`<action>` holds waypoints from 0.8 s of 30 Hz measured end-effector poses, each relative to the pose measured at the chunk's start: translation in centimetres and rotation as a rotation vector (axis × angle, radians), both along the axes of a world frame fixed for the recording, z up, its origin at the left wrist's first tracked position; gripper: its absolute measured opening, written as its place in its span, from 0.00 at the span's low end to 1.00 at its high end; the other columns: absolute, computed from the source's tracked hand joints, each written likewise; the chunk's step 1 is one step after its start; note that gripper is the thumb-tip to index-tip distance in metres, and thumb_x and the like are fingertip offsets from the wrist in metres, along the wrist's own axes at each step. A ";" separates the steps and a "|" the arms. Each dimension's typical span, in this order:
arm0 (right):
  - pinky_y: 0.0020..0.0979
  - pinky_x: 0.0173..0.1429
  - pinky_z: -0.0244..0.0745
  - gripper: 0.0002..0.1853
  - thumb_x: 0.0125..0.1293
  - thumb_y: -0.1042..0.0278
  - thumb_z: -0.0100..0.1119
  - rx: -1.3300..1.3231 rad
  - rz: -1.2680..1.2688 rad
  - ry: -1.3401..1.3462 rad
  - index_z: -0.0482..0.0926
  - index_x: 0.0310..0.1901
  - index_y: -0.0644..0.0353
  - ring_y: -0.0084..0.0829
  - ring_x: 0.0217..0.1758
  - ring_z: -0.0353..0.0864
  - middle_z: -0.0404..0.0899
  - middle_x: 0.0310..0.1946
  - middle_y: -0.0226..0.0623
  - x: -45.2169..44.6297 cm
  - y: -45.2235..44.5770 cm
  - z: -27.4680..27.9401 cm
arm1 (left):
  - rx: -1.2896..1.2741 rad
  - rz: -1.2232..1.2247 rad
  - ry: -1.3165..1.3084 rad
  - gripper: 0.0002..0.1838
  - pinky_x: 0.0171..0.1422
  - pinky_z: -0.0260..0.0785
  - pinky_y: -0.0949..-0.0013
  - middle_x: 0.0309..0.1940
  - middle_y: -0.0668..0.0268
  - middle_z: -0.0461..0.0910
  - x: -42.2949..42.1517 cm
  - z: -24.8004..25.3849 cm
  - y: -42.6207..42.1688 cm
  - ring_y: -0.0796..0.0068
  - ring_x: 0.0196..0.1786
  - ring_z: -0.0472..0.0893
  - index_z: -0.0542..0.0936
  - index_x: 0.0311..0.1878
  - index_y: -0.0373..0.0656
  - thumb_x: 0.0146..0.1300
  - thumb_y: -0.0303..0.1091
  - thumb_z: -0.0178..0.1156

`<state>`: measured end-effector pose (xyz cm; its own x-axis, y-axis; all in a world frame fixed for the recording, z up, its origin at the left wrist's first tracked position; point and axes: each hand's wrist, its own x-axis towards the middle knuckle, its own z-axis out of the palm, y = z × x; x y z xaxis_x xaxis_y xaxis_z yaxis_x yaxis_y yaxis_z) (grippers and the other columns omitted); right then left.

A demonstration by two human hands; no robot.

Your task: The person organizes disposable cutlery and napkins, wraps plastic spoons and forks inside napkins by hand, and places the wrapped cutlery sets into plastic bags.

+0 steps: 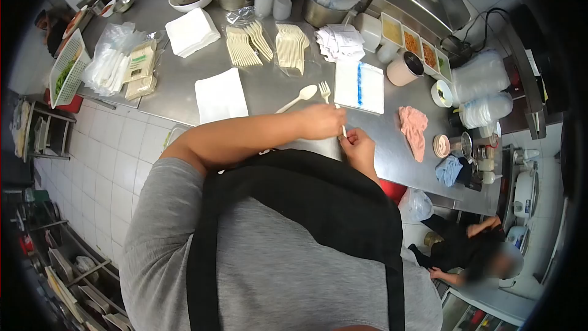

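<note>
My left hand (323,121) reaches across my front, fingers closed round a thin pale utensil (343,131) whose kind is hidden. Its lower end sits in the pinched fingers of my right hand (358,146). Just above my left hand is a cream disposable fork (324,89), tines up; the hand covers its lower handle. Beside it, a matching spoon (307,92) lies on the steel table with its handle slanting down left. A white napkin (222,95) lies left of the spoon. Right of the fork is a white pad or box (373,89) with a blue stripe.
Behind are packs of forks (244,49), more cutlery (290,49), a napkin stack (192,32) and papers (340,41). Food containers (411,40), a pink cloth (413,132) and a dark-topped cup (404,69) stand right. Another person (468,245) is at lower right.
</note>
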<state>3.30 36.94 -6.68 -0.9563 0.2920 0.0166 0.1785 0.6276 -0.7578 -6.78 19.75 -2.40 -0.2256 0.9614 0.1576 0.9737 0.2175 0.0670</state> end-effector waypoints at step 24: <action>0.40 0.37 0.74 0.11 0.50 0.64 0.70 0.375 0.130 0.034 0.82 0.31 0.61 0.44 0.30 0.80 0.80 0.28 0.44 -3.0 -2.3 0.8 | 0.226 0.688 -0.199 0.33 0.62 0.65 0.57 0.57 0.64 0.74 5.5 -0.8 -24.7 0.58 0.60 0.71 0.75 0.56 0.48 0.41 0.29 0.71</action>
<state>0.29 34.65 -5.89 -0.9820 0.1361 0.1312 0.0581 0.8777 -0.4757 -1.28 -4.98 -3.23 -0.8091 0.5419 0.2273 0.5873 0.7331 0.3430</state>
